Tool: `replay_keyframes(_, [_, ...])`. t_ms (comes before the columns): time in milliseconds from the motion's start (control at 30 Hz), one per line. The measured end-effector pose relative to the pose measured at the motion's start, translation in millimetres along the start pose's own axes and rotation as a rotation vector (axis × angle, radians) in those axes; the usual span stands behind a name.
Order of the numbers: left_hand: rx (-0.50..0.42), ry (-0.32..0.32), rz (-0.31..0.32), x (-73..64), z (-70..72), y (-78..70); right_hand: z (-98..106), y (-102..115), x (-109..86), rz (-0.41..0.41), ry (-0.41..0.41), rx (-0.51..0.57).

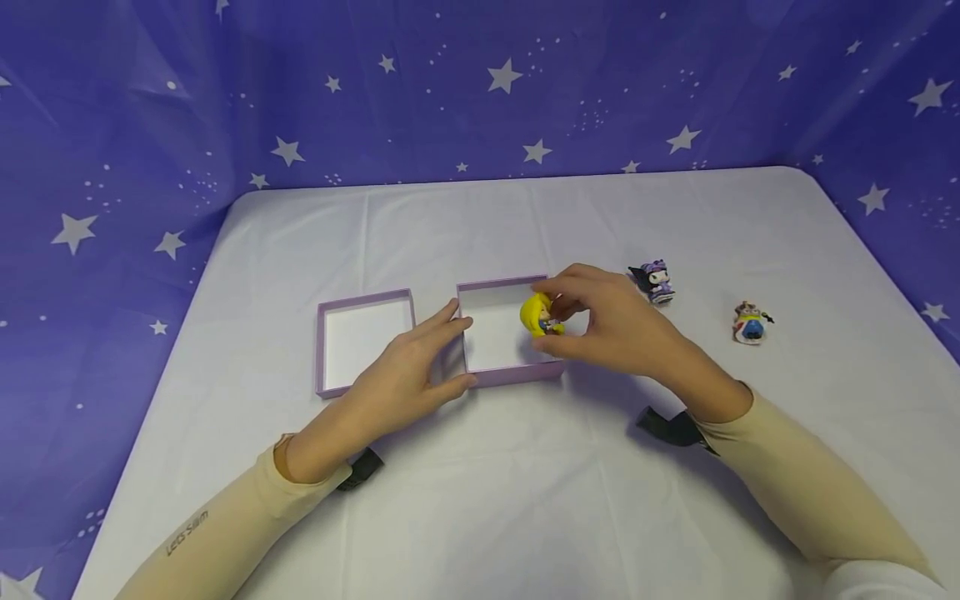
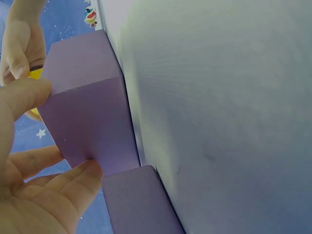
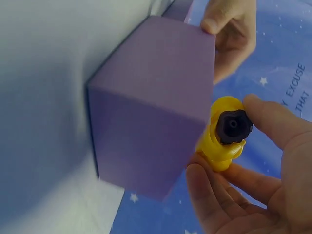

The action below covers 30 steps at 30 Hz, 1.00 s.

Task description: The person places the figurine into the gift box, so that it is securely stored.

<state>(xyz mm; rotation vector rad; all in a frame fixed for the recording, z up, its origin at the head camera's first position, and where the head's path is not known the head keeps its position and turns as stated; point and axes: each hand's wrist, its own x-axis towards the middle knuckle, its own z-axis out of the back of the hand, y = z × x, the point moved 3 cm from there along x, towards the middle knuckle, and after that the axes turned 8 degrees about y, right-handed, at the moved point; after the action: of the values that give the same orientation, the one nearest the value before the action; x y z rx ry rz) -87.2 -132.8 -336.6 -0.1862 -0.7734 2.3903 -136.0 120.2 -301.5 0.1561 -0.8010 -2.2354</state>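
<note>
Over the right part of a shallow purple box [image 1: 517,377] with a white inside, my right hand [image 1: 611,321] pinches a small yellow-haired figurine [image 1: 536,315] between thumb and fingers. In the right wrist view the dark underside of the figurine [image 3: 233,126] faces the camera, just above the rim of the box [image 3: 146,136]. My left hand [image 1: 401,371] touches the box at its left side. In the left wrist view its fingertips [image 2: 92,168] lie against one wall and its thumb rests at the near corner, the fingers fairly straight.
A second shallow purple tray [image 1: 320,350] with a white inside lies left of the box, partly behind my left hand. To the right stand a black-and-purple figurine [image 1: 657,282] and a figurine in red, white and blue [image 1: 748,323]. A white cloth [image 1: 487,500] covers the table.
</note>
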Motion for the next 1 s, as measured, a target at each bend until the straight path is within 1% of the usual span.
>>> replay_keyframes(133, [0.005, 0.001, 0.004, 0.4, 0.1, 0.3, -12.1, 4.3, 12.9, -0.022, 0.058, 0.010])
replay_keyframes(233, [0.002, 0.005, 0.008, 0.7, 0.4, 0.2, -20.9, 6.2, 21.2, -0.040, 0.099, -0.005])
replay_keyframes(600, [0.004, -0.002, 0.004, 0.2, 0.3, 1.1, -44.9, 12.6, 49.4, -0.061, 0.202, -0.032])
replay_keyframes(833, [0.003, -0.008, -0.011, 0.8, 0.6, 0.3, -54.3, 16.9, 61.2, -0.089, 0.259, -0.095])
replay_keyframes(1000, [-0.003, -0.003, -0.011, 0.3, 0.0, -0.2, -59.1, 18.6, 64.7, -0.100, 0.299, -0.138])
